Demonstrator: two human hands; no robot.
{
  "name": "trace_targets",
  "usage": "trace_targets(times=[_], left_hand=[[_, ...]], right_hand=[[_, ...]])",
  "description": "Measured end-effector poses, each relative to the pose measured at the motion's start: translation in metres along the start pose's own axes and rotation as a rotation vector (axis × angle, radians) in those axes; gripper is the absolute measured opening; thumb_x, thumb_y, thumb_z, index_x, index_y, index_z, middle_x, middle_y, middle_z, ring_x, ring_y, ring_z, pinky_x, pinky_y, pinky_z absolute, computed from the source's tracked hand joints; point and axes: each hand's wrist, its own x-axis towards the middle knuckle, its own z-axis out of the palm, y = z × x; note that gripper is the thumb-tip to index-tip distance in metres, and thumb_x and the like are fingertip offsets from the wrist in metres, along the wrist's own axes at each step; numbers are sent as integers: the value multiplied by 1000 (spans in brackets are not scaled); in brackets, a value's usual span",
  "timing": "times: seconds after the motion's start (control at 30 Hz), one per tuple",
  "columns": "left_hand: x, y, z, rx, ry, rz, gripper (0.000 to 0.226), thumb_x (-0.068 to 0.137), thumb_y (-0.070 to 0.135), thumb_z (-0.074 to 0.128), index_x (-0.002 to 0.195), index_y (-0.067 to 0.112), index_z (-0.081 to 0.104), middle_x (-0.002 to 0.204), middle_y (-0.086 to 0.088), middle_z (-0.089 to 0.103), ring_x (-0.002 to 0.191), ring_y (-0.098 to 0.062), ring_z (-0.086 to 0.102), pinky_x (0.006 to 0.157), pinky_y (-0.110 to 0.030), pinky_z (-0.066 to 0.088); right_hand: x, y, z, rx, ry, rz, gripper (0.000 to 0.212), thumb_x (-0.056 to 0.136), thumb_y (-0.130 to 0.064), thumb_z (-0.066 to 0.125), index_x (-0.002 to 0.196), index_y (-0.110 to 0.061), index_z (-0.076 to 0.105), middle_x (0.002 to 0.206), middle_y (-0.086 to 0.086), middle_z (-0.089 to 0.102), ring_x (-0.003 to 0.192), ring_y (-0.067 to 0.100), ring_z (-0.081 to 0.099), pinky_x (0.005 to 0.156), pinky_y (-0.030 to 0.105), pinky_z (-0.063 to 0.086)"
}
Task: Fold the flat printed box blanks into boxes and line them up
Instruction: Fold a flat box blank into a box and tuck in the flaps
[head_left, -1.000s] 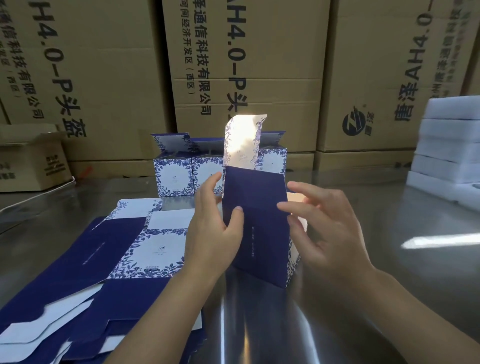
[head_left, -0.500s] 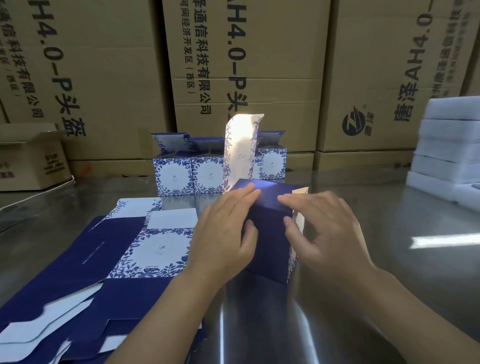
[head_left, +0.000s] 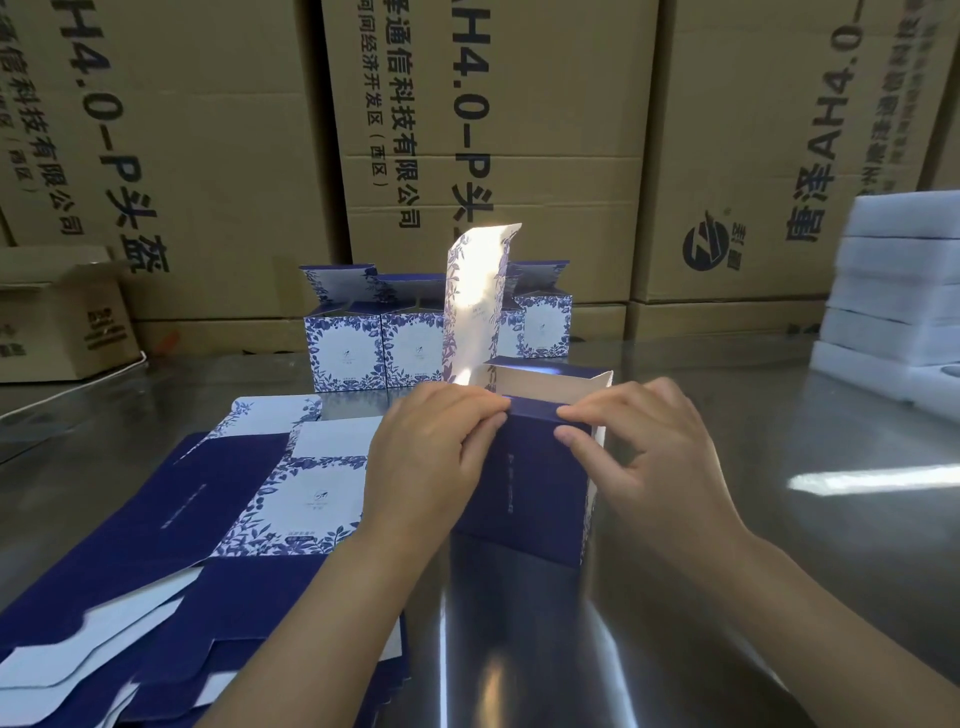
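Several cartons back the steel table bearing flat blanks.

Left hand and right hand, both bare, with short plain fingernails; forearms bare too, unsleeved.

Single view, worn at head height, looking forward and down across the table; left hand and right hand sit close under the lens, stacked cartons straight ahead.
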Motion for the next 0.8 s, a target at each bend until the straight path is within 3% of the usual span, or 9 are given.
trace_targets(times=[0.17,0.4,0.5,0.67,0.8], left_hand=[[2,0,-2,-8,-45,-26,17,86,21,57,89,17,74,89,5,70,88,-10,51,73,-19,37],[3,2,-2,2,-124,-59,19,89,27,50,86,18,67,85,6,65,88,-16,51,70,-27,38],[2,4,-3,4,-141,-46,19,89,27,50,85,18,66,85,5,64,88,-17,50,70,-30,40],[3,8,-3,-29,-111,21,18,90,24,52,83,15,66,81,2,65,83,-16,48,71,-29,38],[2,15,-3,-45,-97,104,25,90,27,45,82,15,66,79,3,63,80,-13,44,69,-28,38]], right_hand=[[1,-4,-2,77,-16,51,9,80,-26,67,78,-20,74,77,-10,66,76,14,42,74,31,37],[3,-7,-6,51,-56,82,12,78,-27,65,70,-19,69,73,-11,66,77,14,45,80,23,30],[3,-7,-8,34,-56,73,12,77,-27,66,69,-19,69,72,-10,66,76,18,49,76,30,31],[2,-7,-8,4,-56,43,8,77,-33,67,75,-27,72,75,-15,67,77,10,42,75,29,29],[0,-8,-5,-32,-40,-6,18,81,-43,60,80,-31,74,75,-16,66,75,11,38,74,27,26]])
